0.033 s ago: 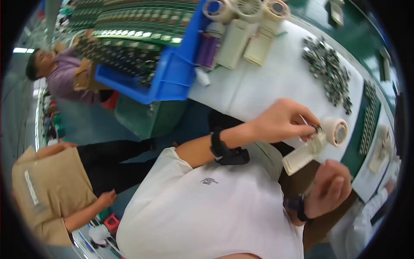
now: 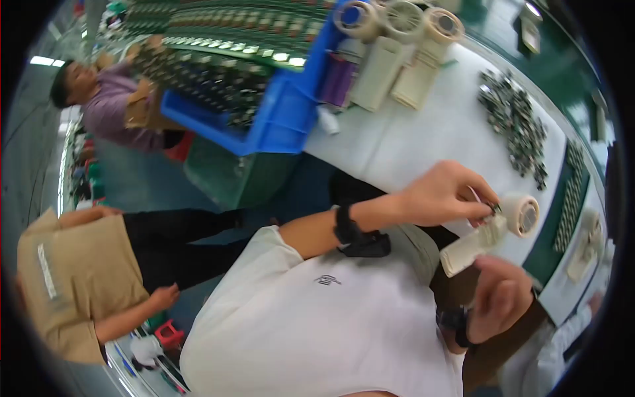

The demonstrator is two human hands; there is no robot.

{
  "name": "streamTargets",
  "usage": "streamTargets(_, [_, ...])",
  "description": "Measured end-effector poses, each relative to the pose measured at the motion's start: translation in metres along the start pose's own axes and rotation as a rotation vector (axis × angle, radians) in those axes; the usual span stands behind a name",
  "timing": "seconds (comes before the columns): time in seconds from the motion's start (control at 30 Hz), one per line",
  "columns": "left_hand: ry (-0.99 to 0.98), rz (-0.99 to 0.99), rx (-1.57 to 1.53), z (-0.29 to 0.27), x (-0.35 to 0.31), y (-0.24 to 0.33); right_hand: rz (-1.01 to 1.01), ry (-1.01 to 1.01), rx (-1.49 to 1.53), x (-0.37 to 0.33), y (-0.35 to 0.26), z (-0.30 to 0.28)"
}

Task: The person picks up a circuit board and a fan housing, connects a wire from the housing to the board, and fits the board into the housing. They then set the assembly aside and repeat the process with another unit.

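Observation:
My right hand [image 2: 499, 298] grips the handle of a cream hand-held fan [image 2: 473, 245], whose round head [image 2: 522, 215] points to the right over the edge of the white table [image 2: 410, 145]. My left hand [image 2: 443, 195], with a black band on its wrist, pinches a small dark part [image 2: 495, 208] against the fan's neck just below the head. Both hands hover above my lap at the table's near edge.
A heap of small dark metal parts [image 2: 516, 126] lies on the table. Several cream fans [image 2: 397, 59] stand beside a blue bin [image 2: 278, 112]. Green trays [image 2: 579, 198] line the far side. A person in purple [image 2: 106, 109] and a person in tan [image 2: 66, 278] are to my left.

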State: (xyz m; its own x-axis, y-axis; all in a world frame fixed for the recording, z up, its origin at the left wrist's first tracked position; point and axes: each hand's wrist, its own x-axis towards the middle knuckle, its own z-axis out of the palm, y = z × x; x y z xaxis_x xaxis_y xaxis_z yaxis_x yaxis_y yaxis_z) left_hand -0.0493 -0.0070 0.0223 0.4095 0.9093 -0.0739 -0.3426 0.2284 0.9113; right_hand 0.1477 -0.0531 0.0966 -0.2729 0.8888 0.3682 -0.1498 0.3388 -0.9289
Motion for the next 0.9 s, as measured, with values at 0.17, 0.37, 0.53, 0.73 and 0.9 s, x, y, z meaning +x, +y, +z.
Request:
streamTargets(0.17, [-0.018,0.091,-0.003,0.018,0.005,-0.020,0.235,0.485,-0.844,-0.028,-0.002,-0.017])
streamTargets(0.37, [0.048,0.145,0.131,0.015,0.001,-0.021,-0.090,0.077,0.191,0.012,0.011,0.001])
streamTargets(0.53, [0.039,0.142,0.160,0.014,0.002,-0.011,-0.272,-0.134,0.818,0.008,0.001,-0.010])
streamTargets(0.73, [0.050,0.175,0.210,0.006,0.006,-0.019,0.256,0.057,-0.756,-0.016,0.026,-0.018])
streamTargets(0.9, [-0.057,0.103,0.104,0.006,0.004,-0.012,0.414,0.189,-0.774,-0.037,0.043,-0.002])
